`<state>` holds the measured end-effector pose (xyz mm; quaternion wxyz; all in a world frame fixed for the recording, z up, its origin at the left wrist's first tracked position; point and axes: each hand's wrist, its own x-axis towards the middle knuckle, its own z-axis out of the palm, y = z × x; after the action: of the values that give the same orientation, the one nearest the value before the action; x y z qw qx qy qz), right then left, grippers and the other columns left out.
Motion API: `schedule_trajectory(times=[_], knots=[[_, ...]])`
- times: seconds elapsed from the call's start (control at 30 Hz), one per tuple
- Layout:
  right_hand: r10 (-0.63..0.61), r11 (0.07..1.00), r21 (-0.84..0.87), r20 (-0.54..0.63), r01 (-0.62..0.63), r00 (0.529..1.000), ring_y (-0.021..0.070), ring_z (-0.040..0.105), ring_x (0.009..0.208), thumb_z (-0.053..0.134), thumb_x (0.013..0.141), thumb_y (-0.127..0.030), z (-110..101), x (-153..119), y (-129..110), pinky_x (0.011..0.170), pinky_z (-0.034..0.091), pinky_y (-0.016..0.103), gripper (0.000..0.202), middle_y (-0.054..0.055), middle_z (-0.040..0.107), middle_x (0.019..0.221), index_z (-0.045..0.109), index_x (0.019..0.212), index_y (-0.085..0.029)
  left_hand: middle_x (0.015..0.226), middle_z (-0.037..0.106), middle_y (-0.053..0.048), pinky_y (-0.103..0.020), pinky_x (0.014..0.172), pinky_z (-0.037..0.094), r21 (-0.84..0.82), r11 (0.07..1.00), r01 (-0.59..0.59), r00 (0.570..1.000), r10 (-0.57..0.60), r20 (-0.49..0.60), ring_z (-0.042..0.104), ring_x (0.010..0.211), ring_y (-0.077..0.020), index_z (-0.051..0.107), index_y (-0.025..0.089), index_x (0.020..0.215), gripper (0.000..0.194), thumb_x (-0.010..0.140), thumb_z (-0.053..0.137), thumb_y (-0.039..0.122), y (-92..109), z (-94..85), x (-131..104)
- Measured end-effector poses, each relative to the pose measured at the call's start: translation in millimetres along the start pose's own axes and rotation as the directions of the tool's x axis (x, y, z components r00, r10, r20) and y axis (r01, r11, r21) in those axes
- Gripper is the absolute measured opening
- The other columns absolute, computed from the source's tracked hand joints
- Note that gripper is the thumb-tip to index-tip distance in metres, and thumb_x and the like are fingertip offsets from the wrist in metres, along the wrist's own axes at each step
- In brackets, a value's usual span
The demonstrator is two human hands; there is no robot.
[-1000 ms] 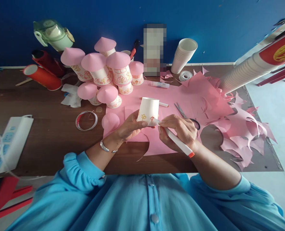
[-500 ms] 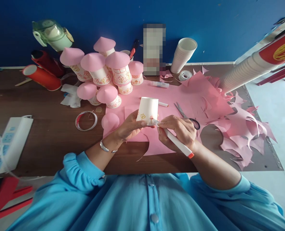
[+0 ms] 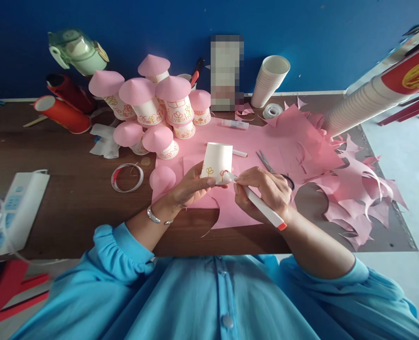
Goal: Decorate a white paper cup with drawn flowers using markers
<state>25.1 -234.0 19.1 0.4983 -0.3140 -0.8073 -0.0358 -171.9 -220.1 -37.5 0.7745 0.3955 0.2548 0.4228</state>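
My left hand (image 3: 194, 185) is closed round a white paper cup (image 3: 218, 158), its thumb along the lower edge and the other fingers partly hidden behind. Yellow and red flowers are drawn low on the cup's side. A white marker (image 3: 264, 206) with an orange end is gripped in my right hand (image 3: 264, 191), its tip at the red flower on the cup. Beneath both hands lies pink paper (image 3: 202, 198). Just behind the cup lies another white marker (image 3: 240, 153), and scissors (image 3: 266, 162) rest partly hidden behind my right hand.
Decorated cups with pink cone tops (image 3: 174, 89) stand together at the back left. A stack of white cups (image 3: 270, 80) is at the back. Pink paper scraps (image 3: 358, 189) cover the right side. A tape ring (image 3: 126, 178) and a power strip (image 3: 21, 208) lie left.
My right hand and the marker have shifted slightly to the right and up. The marker tip remains by the red flower, and the left hand with the cup is nearly still.
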Motion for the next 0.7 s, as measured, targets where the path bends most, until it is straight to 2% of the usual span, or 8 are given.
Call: schedule_trajectory(times=[0.27, 0.4, 0.7], knots=[[0.017, 0.999, 0.030, 0.006, -0.017, 1.000, 0.0110, 0.066, 0.055, 0.063, 0.084, -0.001, 1, -3, -1, 0.049, 0.047, 0.021, 0.024, -0.004, 0.067, 0.068, 0.056, 0.093, -0.022, 0.104, 0.077, -0.006, -0.034, 0.089, 0.057, 0.008, 1.000, -0.020, 1.000, 0.020, -0.009, 0.072, 0.098, -0.0212, 0.075, 0.021, 0.111, 0.038, 0.080, 0.084, 0.041, 3, 4.6, 0], [0.022, 0.999, 0.024, 0.011, -0.022, 1.000, 0.0112, 0.066, 0.055, 0.063, 0.084, -0.002, 1, -4, -2, 0.048, 0.046, 0.022, 0.024, -0.005, 0.067, 0.067, 0.056, 0.093, -0.023, 0.099, 0.077, -0.007, -0.036, 0.087, 0.057, 0.021, 1.000, -0.009, 1.000, 0.010, -0.028, 0.073, 0.096, -0.0231, 0.075, 0.019, 0.108, 0.039, 0.078, 0.085, 0.043, 5, 7.7, 0], [0.003, 0.998, 0.059, 0.024, -0.004, 1.000, 0.0116, 0.067, 0.055, 0.063, 0.085, -0.002, 1, -3, -2, 0.049, 0.048, 0.022, 0.021, -0.003, 0.067, 0.068, 0.057, 0.093, -0.021, 0.102, 0.078, -0.008, -0.038, 0.089, 0.057, 0.039, 0.999, 0.011, 0.999, -0.010, -0.036, 0.074, 0.103, -0.0272, 0.075, 0.019, 0.107, 0.042, 0.076, 0.086, 0.046, 7, 10.1, 0]])
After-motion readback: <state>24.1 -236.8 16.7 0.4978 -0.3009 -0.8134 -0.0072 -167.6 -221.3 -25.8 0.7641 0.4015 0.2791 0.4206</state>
